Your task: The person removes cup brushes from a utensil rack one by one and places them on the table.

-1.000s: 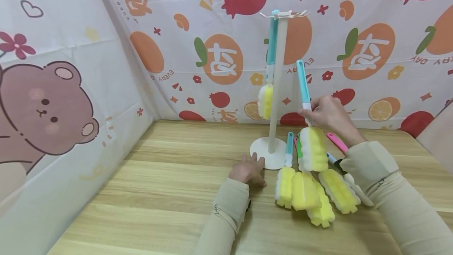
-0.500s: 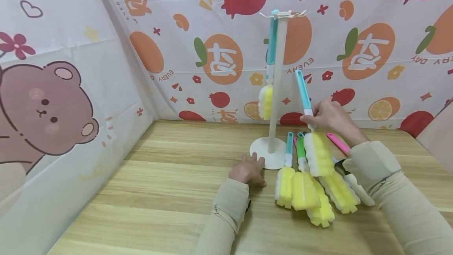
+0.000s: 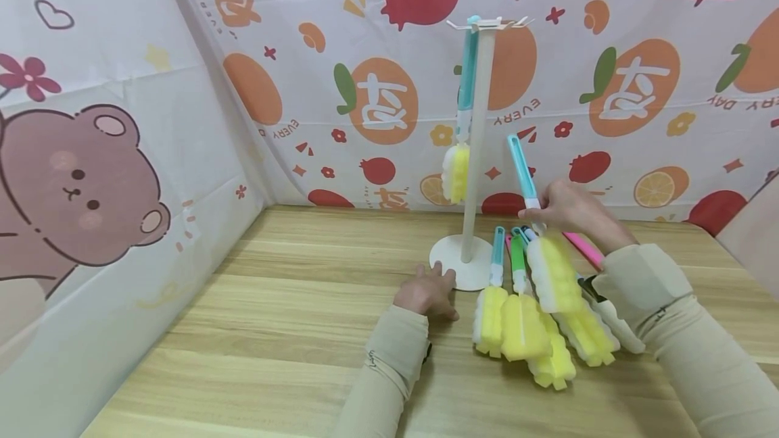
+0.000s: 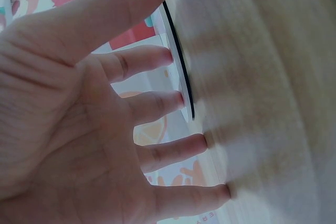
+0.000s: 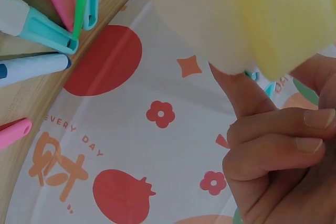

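My right hand (image 3: 575,208) pinches the white neck of a sponge brush (image 3: 554,272) with a teal handle. Its handle leans up and left, its yellow-and-white sponge points down over the other brushes. In the right wrist view that sponge (image 5: 236,14) hides part of my fingers. My left hand (image 3: 426,291) has its fingers spread at the round base (image 3: 477,277) of a white stand. In the left wrist view two fingertips of the left hand (image 4: 79,119) touch the base edge; others rest on the table. A teal-handled sponge brush (image 3: 468,80) hangs from the stand's top.
Several sponge brushes lie piled right of the stand, including a teal-handled one (image 3: 497,249) and a green-handled one (image 3: 517,255). A pink handle (image 3: 584,249) lies partly behind my right wrist. A patterned cloth (image 3: 389,107) lines the back of the wooden table (image 3: 274,330).
My right hand has lowered the sponge brush and moved it slightly right, uncovering the green handle. My left hand has stayed at the stand's base.
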A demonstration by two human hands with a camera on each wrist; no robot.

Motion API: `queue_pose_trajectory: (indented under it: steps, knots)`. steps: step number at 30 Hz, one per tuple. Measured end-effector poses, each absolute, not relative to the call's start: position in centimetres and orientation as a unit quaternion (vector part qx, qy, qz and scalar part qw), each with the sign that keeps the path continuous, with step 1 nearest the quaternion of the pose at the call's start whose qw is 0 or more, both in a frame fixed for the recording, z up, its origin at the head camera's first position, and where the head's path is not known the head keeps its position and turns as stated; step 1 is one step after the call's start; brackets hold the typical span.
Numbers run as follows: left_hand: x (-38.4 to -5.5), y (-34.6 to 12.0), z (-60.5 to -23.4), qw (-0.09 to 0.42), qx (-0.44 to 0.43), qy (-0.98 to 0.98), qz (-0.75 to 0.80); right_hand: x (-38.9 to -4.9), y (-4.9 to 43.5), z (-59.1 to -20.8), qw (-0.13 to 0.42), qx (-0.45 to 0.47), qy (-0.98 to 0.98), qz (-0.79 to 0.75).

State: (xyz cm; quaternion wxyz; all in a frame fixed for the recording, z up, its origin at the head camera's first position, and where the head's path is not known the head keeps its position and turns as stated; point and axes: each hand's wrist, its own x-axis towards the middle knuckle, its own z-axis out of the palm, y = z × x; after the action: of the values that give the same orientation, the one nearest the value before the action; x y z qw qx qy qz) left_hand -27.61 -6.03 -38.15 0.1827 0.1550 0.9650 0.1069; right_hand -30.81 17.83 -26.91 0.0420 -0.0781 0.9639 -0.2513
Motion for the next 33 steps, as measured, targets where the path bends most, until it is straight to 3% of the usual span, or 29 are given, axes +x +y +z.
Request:
queue_pose_trajectory:
  steps: [33]
  knots:
    - [-27.6, -6.2, -38.2, 0.179, 0.157, 0.966, 0.099, -31.0, 18.2, -28.7, 0.099, -0.106, 0.970, -0.195]
